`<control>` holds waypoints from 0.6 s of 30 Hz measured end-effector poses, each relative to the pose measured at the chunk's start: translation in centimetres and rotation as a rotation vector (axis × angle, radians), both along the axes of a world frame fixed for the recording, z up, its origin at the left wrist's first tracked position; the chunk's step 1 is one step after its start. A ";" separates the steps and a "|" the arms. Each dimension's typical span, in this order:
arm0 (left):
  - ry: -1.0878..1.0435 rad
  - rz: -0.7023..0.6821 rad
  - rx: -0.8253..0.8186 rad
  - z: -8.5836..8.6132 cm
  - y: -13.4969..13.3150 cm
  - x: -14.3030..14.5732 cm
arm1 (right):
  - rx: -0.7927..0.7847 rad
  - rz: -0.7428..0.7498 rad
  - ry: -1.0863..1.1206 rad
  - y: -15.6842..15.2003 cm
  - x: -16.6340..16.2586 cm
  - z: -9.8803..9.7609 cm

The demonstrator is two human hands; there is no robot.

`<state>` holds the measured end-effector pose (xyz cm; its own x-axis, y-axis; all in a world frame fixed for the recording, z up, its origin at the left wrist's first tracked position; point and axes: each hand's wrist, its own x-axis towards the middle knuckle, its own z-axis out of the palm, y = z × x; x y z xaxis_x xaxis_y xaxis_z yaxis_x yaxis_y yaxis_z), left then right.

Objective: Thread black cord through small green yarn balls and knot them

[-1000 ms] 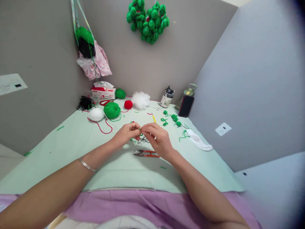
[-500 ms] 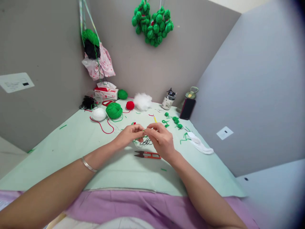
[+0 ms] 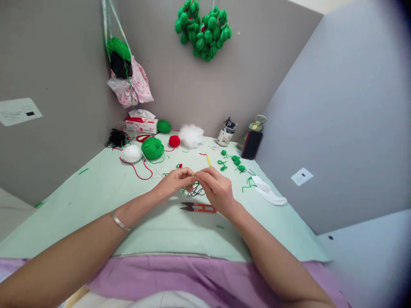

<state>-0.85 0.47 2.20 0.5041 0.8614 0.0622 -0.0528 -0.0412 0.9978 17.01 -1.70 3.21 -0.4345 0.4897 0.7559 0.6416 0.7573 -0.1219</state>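
Note:
My left hand [image 3: 175, 183] and my right hand [image 3: 216, 187] meet fingertip to fingertip above the middle of the table. Both are closed in a pinch on a small piece of green yarn [image 3: 194, 174], mostly hidden by the fingers. Below the fingers hang or lie green strands and a loose bundle of black thread [image 3: 196, 191]; I cannot tell which of these join the held piece. Orange-handled thread snips [image 3: 199, 207] lie on the table just under my right hand. A small green and red piece [image 3: 179, 166] lies just beyond my left hand.
Beyond the hands lie a green yarn ball [image 3: 153, 148], a white ball [image 3: 132, 153], a red ball [image 3: 174, 141] and white stuffing [image 3: 191, 136]. To the right are a yellow-handled hook [image 3: 208, 160], small green crocheted balls [image 3: 236, 161], a phone [image 3: 252, 145] and white cloth [image 3: 269, 191].
The view has shifted slightly, so everything sits a little further left. Both hands keep the same pinch in nearly the same place.

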 end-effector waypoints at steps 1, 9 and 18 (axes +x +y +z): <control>-0.006 0.003 -0.003 -0.1 0.0 0.0 | 0.001 0.012 0.007 0.1 0.1 -0.1; 0.034 0.131 0.050 -1.3 0.8 0.2 | 0.136 0.175 -0.060 -2.8 -1.1 1.1; 0.051 0.308 0.056 -1.0 1.7 -0.9 | -0.749 0.293 0.595 -3.1 1.0 5.8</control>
<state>-1.71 2.18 1.24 0.2234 0.9700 0.0955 0.0205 -0.1026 0.9945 18.02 -4.80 9.02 -0.2655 0.8628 0.4302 0.1209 0.4724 -0.8730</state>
